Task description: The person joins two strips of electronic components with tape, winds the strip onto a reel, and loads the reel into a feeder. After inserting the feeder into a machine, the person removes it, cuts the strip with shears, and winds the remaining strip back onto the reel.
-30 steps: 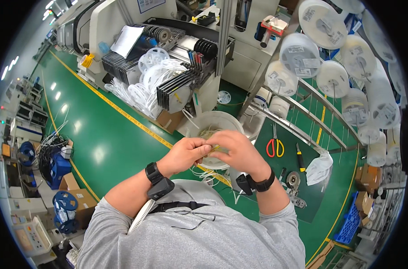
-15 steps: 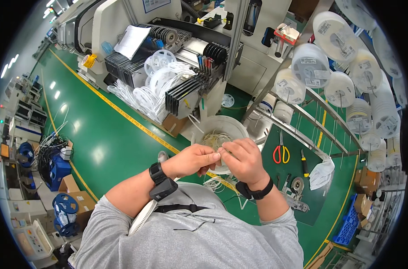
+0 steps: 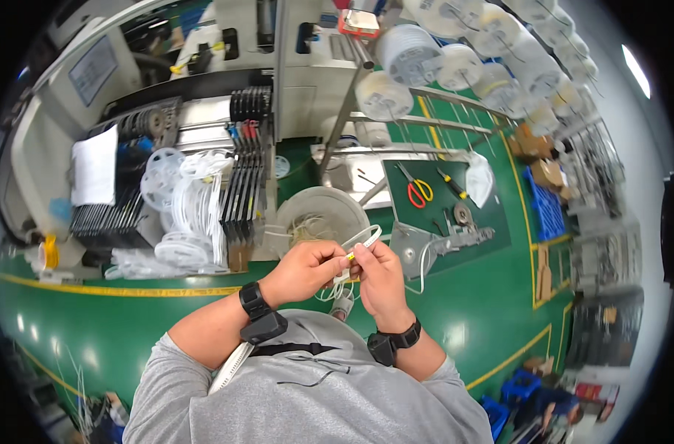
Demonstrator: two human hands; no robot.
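In front of my body my two hands come together on a narrow white carrier tape (image 3: 370, 238). My left hand (image 3: 304, 268) pinches it between thumb and fingers. Opposite, my right hand (image 3: 380, 283) grips the same tape, thumb on top. A small yellow piece (image 3: 350, 256) shows on the tape between the thumbs; its exact kind is unclear. The tape loops up above my right hand, and a white strand hangs to the right. Just beyond my hands stands a pale round bin (image 3: 355, 211) with tangled strips inside. A white reel (image 3: 231, 368) is tucked by my left forearm.
On a dark board (image 3: 500, 214) at the right lie red-and-yellow-handled scissors (image 3: 418, 194), a yellow-black utility knife (image 3: 452, 185), a metal feeder (image 3: 466, 237) and a white bag (image 3: 480, 180). A machine with feeders (image 3: 244, 185) and reels (image 3: 182, 248) stands left. Reels hang on a rack (image 3: 407, 55).
My view has turned to the right. The white tape loop and yellow piece now show at my fingers, and my right hand has lowered and turned.
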